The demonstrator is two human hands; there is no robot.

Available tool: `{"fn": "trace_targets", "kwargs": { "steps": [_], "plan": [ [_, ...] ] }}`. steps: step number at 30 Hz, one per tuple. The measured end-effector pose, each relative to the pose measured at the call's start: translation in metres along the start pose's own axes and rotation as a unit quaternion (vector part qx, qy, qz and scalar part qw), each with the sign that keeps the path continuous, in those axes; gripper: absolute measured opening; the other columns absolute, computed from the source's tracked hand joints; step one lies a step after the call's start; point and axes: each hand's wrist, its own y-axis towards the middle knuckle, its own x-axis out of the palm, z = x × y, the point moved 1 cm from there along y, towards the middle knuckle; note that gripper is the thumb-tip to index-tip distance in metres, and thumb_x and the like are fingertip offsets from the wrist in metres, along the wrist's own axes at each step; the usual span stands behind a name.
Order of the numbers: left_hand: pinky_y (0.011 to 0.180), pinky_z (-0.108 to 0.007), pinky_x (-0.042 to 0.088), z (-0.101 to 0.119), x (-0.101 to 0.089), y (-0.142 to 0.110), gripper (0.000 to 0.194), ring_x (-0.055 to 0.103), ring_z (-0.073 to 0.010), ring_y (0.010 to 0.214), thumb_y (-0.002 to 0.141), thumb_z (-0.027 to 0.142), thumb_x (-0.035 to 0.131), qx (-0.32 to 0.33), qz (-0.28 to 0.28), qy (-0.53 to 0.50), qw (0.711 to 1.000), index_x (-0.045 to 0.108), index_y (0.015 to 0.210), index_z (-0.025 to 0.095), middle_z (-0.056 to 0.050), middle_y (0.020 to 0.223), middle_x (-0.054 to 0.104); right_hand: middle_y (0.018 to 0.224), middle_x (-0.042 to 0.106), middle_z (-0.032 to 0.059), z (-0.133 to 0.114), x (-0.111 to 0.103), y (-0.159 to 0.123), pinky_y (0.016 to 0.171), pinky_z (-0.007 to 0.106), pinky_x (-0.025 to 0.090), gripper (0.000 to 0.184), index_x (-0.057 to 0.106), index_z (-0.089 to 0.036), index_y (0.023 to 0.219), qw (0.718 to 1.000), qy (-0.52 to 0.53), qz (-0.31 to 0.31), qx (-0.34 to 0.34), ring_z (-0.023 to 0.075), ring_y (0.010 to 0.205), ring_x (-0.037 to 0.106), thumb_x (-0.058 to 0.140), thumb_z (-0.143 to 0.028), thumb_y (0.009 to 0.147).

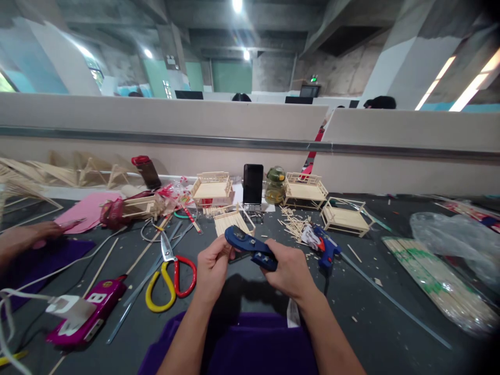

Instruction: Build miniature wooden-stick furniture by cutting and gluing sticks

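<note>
My right hand [291,266] is wrapped round the handles of a dark blue hand cutter [247,240], held above the table in front of me. My left hand [211,264] is closed in a pinch at the cutter's head; what sits between its fingertips is hidden. Just behind the tool lies a small wooden-stick furniture model [230,223]. Scissors [167,249] with one red and one yellow handle rest left of my left hand. Beyond my right hand are a blue glue gun [329,252] and a scatter of short wooden sticks [297,225].
Finished-looking stick models [213,188] stand along the back beside a phone [253,183] and a jar [275,186]. A magenta power strip [105,297] and white cables lie left, near another person's hand [39,233]. Bagged sticks [441,281] lie right.
</note>
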Motion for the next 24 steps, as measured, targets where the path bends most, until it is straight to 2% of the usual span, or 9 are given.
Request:
{"fn": "trace_targets", "kwargs": {
  "steps": [3,5,7,9,12,15,18,24],
  "plan": [
    [0.061,-0.024,0.035,-0.007,0.002,-0.001,0.021,0.045,-0.0112,0.062,0.090,0.027,0.055,-0.038,0.006,-0.053,0.998,0.070,0.080,0.018,0.000,0.067,0.056,0.067,0.068,0.0018,-0.002,0.003,-0.001,0.058,0.026,0.037,0.009,0.061,-0.022,0.082,1.000,0.007,-0.009,0.022,0.0214,0.065,0.066,0.057,-0.024,0.074],
    [0.061,-0.023,0.035,-0.013,0.004,-0.001,0.019,0.045,-0.0106,0.062,0.089,0.030,0.058,-0.072,0.018,-0.101,0.992,0.073,0.095,0.019,-0.001,0.072,0.061,0.072,0.069,0.0017,0.001,0.002,0.001,0.060,0.025,0.039,0.013,0.061,-0.023,0.090,0.997,0.050,0.014,0.054,0.0204,0.068,0.067,0.053,-0.027,0.080],
    [0.061,-0.023,0.035,-0.016,0.005,-0.002,0.024,0.044,-0.0097,0.062,0.088,0.031,0.061,-0.095,0.029,-0.144,0.985,0.072,0.105,0.019,-0.002,0.074,0.062,0.083,0.071,0.0029,0.006,0.000,0.003,0.063,0.026,0.042,0.024,0.058,-0.024,0.105,0.989,0.070,0.047,0.121,0.0210,0.076,0.068,0.050,-0.033,0.085],
    [0.061,-0.022,0.034,-0.016,0.006,-0.002,0.025,0.042,-0.0084,0.060,0.087,0.032,0.062,-0.106,0.028,-0.176,0.978,0.072,0.106,0.019,-0.001,0.073,0.061,0.093,0.071,0.0062,0.014,-0.003,0.005,0.068,0.029,0.045,0.038,0.051,-0.024,0.121,0.975,0.038,0.058,0.211,0.0243,0.082,0.069,0.048,-0.040,0.087],
    [0.058,-0.022,0.032,-0.014,0.008,-0.001,0.026,0.038,-0.0067,0.056,0.087,0.032,0.063,-0.118,0.020,-0.211,0.970,0.071,0.108,0.018,-0.001,0.073,0.059,0.103,0.069,0.0137,0.024,-0.003,0.006,0.071,0.037,0.047,0.050,0.045,-0.019,0.128,0.950,-0.047,0.016,0.307,0.0303,0.086,0.069,0.047,-0.049,0.088],
    [0.055,-0.021,0.030,-0.012,0.009,0.000,0.027,0.037,-0.0061,0.055,0.087,0.033,0.063,-0.132,0.023,-0.232,0.964,0.069,0.108,0.017,-0.001,0.073,0.059,0.104,0.065,0.0192,0.026,0.005,0.005,0.070,0.039,0.048,0.050,0.050,-0.014,0.120,0.942,-0.121,-0.028,0.313,0.0340,0.090,0.067,0.052,-0.050,0.086],
    [0.054,-0.021,0.031,-0.012,0.010,-0.001,0.029,0.039,-0.0065,0.056,0.085,0.034,0.064,-0.141,0.023,-0.238,0.961,0.068,0.107,0.015,-0.002,0.076,0.060,0.102,0.062,0.0204,0.022,0.015,0.002,0.068,0.039,0.049,0.047,0.056,-0.013,0.110,0.940,-0.176,-0.032,0.292,0.0354,0.093,0.064,0.061,-0.049,0.081],
    [0.056,-0.021,0.038,-0.010,0.009,-0.001,0.026,0.049,-0.0094,0.060,0.081,0.033,0.068,-0.131,0.023,-0.139,0.981,0.066,0.102,0.018,0.001,0.070,0.059,0.106,0.058,0.0225,0.017,0.027,-0.003,0.068,0.042,0.050,0.056,0.060,-0.013,0.110,0.940,-0.198,-0.054,0.273,0.0375,0.101,0.057,0.069,-0.054,0.073]
  ]
}}
